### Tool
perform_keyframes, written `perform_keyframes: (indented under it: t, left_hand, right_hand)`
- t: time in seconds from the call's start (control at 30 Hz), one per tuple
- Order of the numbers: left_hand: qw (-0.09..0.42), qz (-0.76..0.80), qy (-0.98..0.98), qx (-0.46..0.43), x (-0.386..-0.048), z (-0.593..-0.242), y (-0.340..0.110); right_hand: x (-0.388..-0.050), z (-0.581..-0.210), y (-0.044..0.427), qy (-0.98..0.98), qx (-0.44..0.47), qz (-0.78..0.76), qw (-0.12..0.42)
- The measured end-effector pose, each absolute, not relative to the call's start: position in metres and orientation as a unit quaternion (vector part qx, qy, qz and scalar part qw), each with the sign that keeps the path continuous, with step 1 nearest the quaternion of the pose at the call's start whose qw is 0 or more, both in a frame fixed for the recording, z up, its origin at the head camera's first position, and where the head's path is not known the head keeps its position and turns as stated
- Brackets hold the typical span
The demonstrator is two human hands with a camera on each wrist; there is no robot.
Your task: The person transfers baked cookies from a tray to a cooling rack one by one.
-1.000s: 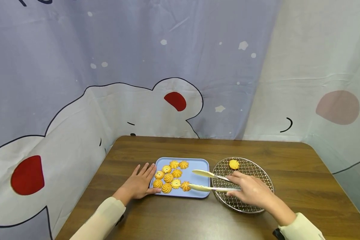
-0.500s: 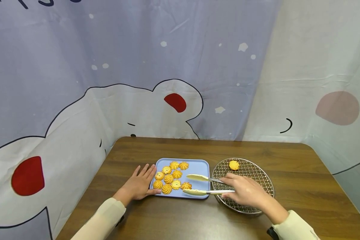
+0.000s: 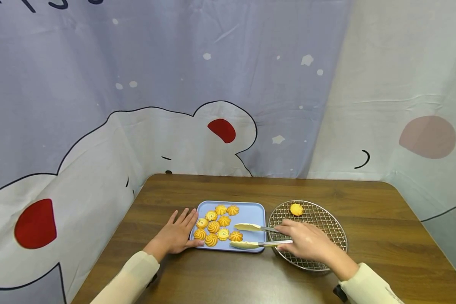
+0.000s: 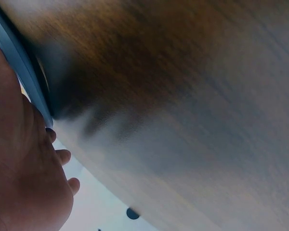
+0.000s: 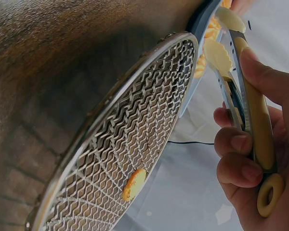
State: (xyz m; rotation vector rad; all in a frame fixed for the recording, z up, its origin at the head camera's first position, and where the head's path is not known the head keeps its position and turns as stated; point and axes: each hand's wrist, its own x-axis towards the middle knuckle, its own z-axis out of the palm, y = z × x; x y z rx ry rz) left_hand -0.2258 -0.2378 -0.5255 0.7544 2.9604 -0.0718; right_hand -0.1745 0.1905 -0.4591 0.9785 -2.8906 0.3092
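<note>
Big soft curtains (image 3: pixel 273 63) hang behind a brown wooden table (image 3: pixel 228 278), with white bears, red ears and little stars printed on them. Someone in pale sleeves (image 3: pixel 370 285) has both hands out over the wood.

Their left hand (image 3: pixel 176 234) lies flat, with its fingers straight and spread apart. Those fingertips touch the left edge of a blue tray (image 3: pixel 256 211), and the thumb reaches over its near corner. Just past the thumb and fingers sit the yellow swirly cookies (image 3: pixel 213 226), ten on the tray if I count the one on the far side of the bunch.

That one, the end cookie (image 3: pixel 236 236), sits between the two tips of the tongs (image 3: pixel 264 244). I can't tell if the tips touch it; they stand apart.

Out behind those tips, the right hand (image 3: pixel 308 240) has its fingers and thumb curled round the handles. A little yellow loop (image 5: pixel 270 195) pokes out beside the palm.

Under these fingers is a round wire rack (image 3: pixel 332 236). One lone cookie (image 3: pixel 297 209) lies on it, just beyond the fingers, toward the curtains.
</note>
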Motion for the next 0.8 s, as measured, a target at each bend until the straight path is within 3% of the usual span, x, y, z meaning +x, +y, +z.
perform_keyframes:
  t: [0.8]
  left_hand:
    - [0.044, -0.027, 0.968, 0.245, -0.2240, -0.5238, -0.2368]
  right_hand:
    - [-0.1752, -0.4620, 0.1893, -0.939, 0.321, 0.115, 0.039]
